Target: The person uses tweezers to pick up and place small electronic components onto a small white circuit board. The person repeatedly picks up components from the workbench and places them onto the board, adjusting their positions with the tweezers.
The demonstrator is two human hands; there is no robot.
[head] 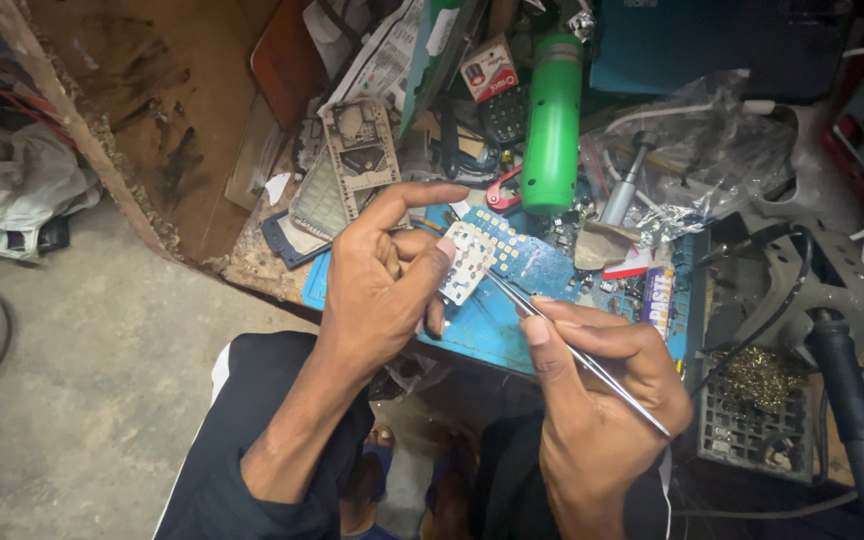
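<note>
Left hand [377,285] pinches white keypad sheet [466,262], right hand [597,400] clamps tweezers [572,350] closed at its edge; a slip could tear it.

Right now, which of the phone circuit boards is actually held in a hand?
The blue board with the white keypad sheet, pinched by the left hand. The grey board lies apart on the bench, untouched. The right hand holds tweezers.
</note>
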